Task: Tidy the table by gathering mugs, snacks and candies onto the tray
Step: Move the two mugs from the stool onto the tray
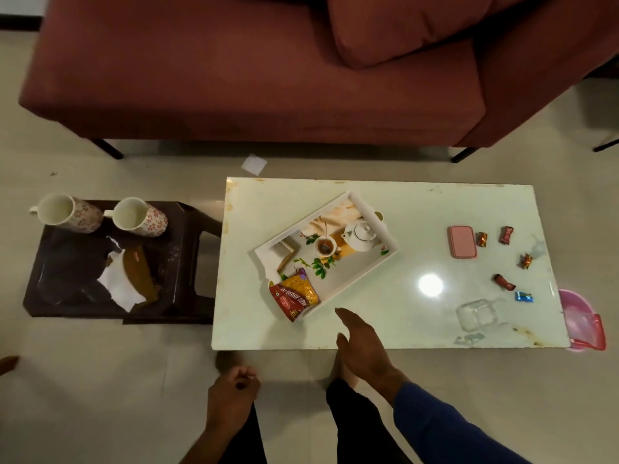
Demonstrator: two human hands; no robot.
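Note:
A white tray [371, 209] with a printed teapot picture lies at an angle on the white table [385, 316]. A red and yellow snack packet [296, 294] rests on the tray's near corner. Several wrapped candies lie at the table's right end, among them a red one [505, 235], a gold one [481, 238] and a blue one [523, 297]. Two floral mugs [67, 214] [140, 217] stand on a dark stool to the left. My right hand [360, 346] hovers open over the table's near edge, just right of the packet. My left hand [231, 393] hangs loosely curled below the table, holding nothing.
A pink flat box [463, 242] and a clear glass dish [477, 314] sit on the table's right half. The dark stool [67, 262] also holds white tissue and a brown item. A maroon sofa [251, 78] stands behind. A pink dustpan [584, 321] pokes out at the table's right end.

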